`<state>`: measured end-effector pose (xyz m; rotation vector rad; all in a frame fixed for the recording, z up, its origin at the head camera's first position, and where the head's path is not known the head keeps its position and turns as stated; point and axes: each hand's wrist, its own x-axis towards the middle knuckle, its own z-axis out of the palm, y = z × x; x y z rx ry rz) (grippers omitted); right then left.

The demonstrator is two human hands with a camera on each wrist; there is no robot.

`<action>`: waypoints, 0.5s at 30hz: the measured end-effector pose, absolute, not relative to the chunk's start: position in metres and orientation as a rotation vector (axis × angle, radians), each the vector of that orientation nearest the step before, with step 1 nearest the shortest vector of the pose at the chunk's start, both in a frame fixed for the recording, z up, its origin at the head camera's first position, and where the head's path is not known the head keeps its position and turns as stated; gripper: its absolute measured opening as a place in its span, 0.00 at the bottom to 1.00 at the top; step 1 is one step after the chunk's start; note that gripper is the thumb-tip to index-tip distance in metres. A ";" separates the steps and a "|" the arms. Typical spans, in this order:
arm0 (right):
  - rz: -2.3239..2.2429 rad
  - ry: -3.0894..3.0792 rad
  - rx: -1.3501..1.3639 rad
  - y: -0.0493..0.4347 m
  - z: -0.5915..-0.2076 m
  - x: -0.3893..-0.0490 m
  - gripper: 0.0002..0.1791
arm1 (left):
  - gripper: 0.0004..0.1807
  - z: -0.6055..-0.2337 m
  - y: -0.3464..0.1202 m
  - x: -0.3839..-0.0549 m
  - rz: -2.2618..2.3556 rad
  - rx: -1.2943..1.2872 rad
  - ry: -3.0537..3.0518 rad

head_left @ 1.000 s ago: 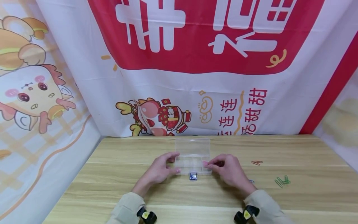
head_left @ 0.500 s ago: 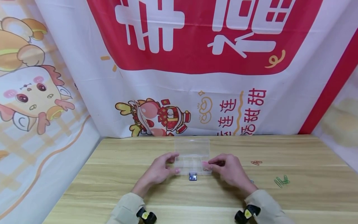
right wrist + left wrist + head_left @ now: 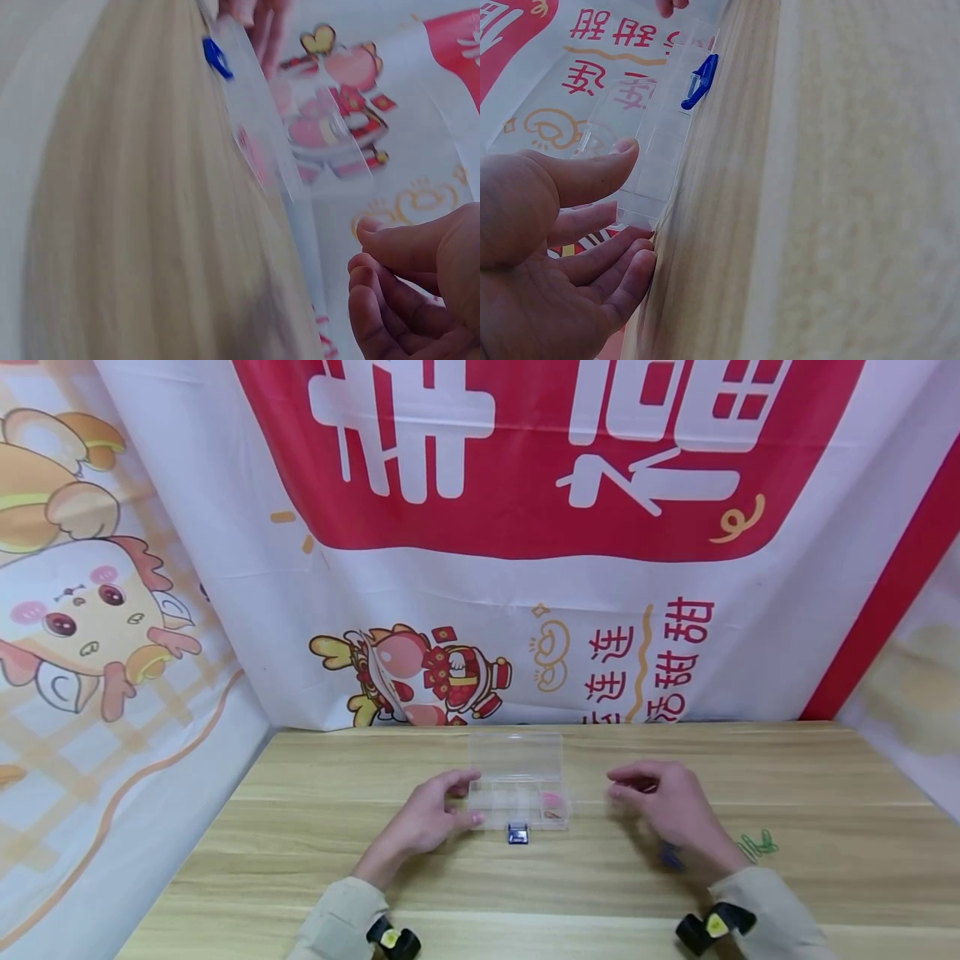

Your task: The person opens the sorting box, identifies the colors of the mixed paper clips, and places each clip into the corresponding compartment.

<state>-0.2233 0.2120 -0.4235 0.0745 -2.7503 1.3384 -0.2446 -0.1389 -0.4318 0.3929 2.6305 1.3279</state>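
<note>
Head view shows the box (image 3: 517, 806) near the far edge of the worktop (image 3: 465, 893), its left end clamped by the left hand (image 3: 427, 814). The right hand (image 3: 667, 797) hovers, fingertips slightly apart; swinging low, its sleeve (image 3: 768, 906) might scatter the green clips (image 3: 765, 842).

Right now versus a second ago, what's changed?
The right hand has moved right, away from the clear box; its fingers have left the pink thing, which lies in the box's right-end compartment. The table's red paper clips are no longer visible, with the hand over that spot. Unchanged: left hand gripping the box's left end, lid open, blue latch at the front.
</note>
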 end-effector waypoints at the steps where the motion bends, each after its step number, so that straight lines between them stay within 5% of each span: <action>1: 1.334 -2.755 0.064 0.218 -0.422 -0.223 0.15 | 0.34 -0.432 -0.139 -0.245 1.327 0.393 2.632; 15: 1.092 -2.778 -0.030 0.291 -0.423 -0.216 0.21 | 0.35 -0.432 -0.140 -0.244 1.332 0.394 2.625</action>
